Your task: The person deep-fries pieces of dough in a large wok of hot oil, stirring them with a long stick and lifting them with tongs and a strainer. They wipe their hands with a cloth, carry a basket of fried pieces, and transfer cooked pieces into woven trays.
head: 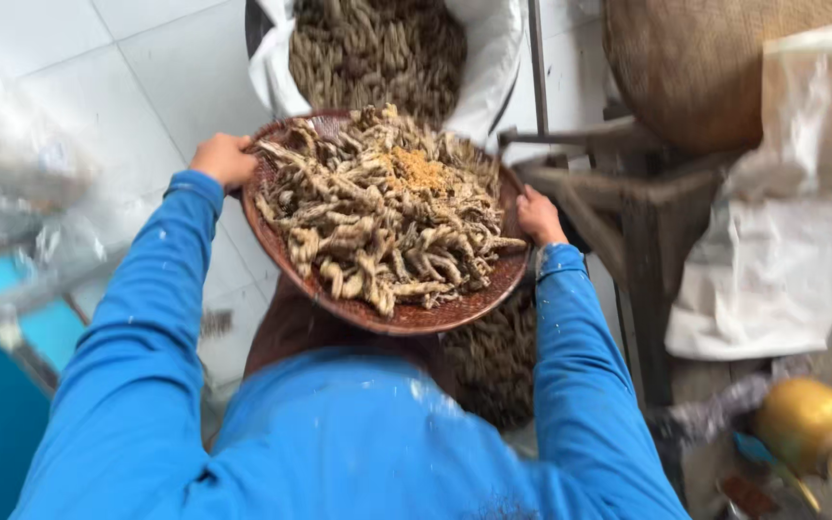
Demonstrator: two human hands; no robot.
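Note:
A round brown woven tray [435,316] is held up in front of me, heaped with several pale, twisted dried roots [377,217] and a small patch of orange crumbs [418,169]. My left hand [223,159] grips the tray's left rim. My right hand [538,216] grips its right rim. Both arms wear blue sleeves. Just beyond the tray stands a white sack [493,48] full of darker dried roots [377,48].
More dark roots [495,361] lie in a container below the tray. A wooden stool [642,217] stands at right, beside a white cloth bag [782,250] and a big woven basket [695,67]. A yellow round object [806,424] lies at lower right. Pale floor tiles [166,87] lie at left.

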